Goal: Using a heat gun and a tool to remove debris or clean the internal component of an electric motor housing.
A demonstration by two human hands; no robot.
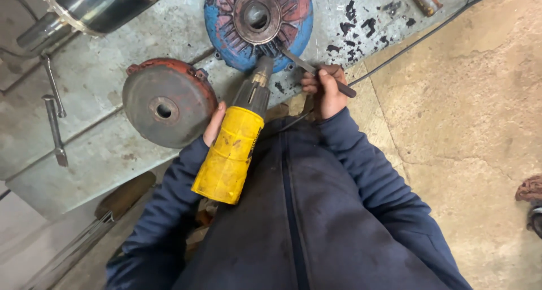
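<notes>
- Yellow plastic, scuffed and grimy: the power tool point(234, 149) lies in your left hand point(214, 123), fingers wrapped round its body, nose aimed at 12 o'clock toward the blue motor cover point(226, 27).
- Your right hand point(324, 89) is closed on a flat metal blade point(316, 73), its tip at the cover's finned rim, likely for prying.
- At 9 o'clock lies a rusty red end cover point(166, 101), round and dished.

Dark navy zip-front jacket, long sleeves, bare hands
</notes>
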